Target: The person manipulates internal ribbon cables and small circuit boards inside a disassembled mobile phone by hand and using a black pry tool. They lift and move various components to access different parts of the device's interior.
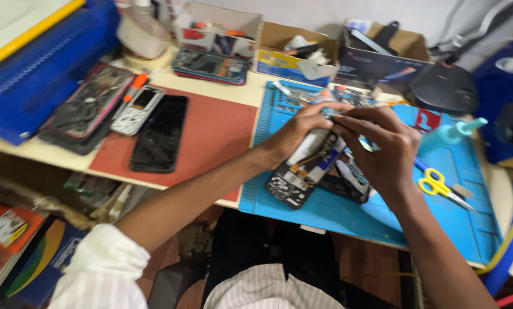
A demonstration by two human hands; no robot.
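- Head view, far left: a blue machine (33,63), then opened phones on a red mat (210,137), including a black phone (160,140) lying flat.
- Centre: the left hand (299,129) holds an opened phone (305,166) tilted above the blue work mat (440,206), fingers clamped on its upper end.
- The right hand (382,149) meets it there, fingertips pinched together on a small part I cannot make out.
- The phone looks light, stiff and fragile with its boards bare; its side edges seem safest to grip.
- Right: yellow-handled scissors (437,184) and a teal bottle (451,133).
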